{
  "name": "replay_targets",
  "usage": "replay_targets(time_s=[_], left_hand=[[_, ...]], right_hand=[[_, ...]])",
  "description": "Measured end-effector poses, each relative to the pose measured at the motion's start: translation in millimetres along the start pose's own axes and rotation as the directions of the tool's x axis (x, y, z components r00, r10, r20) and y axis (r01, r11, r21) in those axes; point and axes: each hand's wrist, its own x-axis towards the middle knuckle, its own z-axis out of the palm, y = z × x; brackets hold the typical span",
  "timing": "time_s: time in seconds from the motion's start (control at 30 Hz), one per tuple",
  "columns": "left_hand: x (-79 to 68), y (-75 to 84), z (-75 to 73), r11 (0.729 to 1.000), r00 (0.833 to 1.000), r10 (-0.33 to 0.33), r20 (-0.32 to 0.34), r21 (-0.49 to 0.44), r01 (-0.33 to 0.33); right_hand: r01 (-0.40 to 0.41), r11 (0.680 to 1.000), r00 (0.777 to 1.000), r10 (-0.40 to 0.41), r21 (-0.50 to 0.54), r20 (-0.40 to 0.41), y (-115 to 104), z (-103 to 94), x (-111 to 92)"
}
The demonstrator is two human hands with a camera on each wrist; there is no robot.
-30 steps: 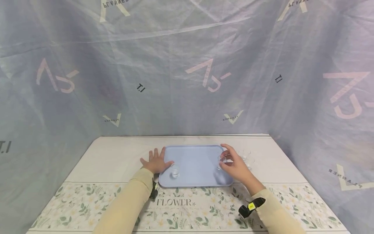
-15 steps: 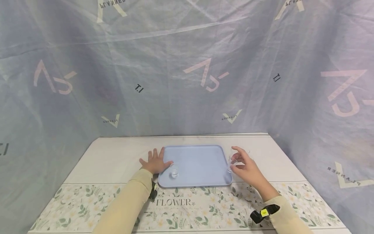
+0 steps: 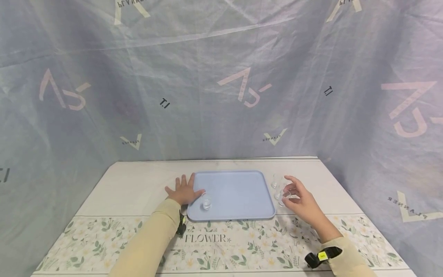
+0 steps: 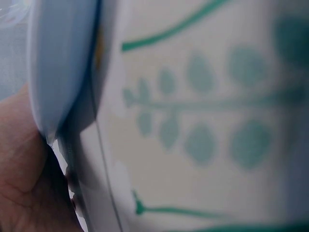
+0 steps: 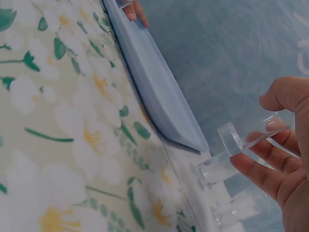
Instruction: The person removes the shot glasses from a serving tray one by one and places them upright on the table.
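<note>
My right hand (image 3: 303,201) holds a small clear shot glass (image 5: 230,138) between thumb and fingers, just off the right edge of the light blue tray (image 3: 238,194). In the right wrist view the glass is tilted, its thick base pointing away from the palm. A second clear shot glass (image 3: 206,202) stands on the tray's left part. Beside it, my left hand (image 3: 184,193) lies with spread fingers at the tray's left edge, the thumb over the rim. The left wrist view shows part of the left hand (image 4: 21,159) against the tray's side (image 4: 60,63).
More clear glasses (image 3: 275,181) stand on the white tabletop right of the tray, partly behind the right hand; the right wrist view shows such glasses (image 5: 211,173) close below it. A floral band (image 3: 207,250) runs along the table's front. Grey printed cloth (image 3: 207,127) hangs behind and at both sides.
My right hand has moved right with the shot glass, from over the tray's right part to beyond its edge. The left hand and the glass on the tray stay put.
</note>
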Motion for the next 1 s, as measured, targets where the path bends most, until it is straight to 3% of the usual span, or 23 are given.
replay_targets(time_s=[0.4,0.7,1.0], left_hand=[[12.3,-8.0,10.5,1.0,1.0,-0.001,-0.006,-0.025,0.001],[-8.4,4.2,-8.2,1.0,1.0,0.003,-0.008,-0.011,-0.003],[-8.8,4.1,-8.0,1.0,1.0,0.003,-0.007,0.011,-0.003]], right_hand=[[-0.021,1.0,1.0,0.021,0.016,-0.007,11.9,6.6,-5.5],[-0.044,0.995,0.999,0.043,0.088,0.012,18.8,12.3,-9.1],[-0.087,0.996,0.996,0.087,0.021,0.033,26.5,18.8,-12.2]])
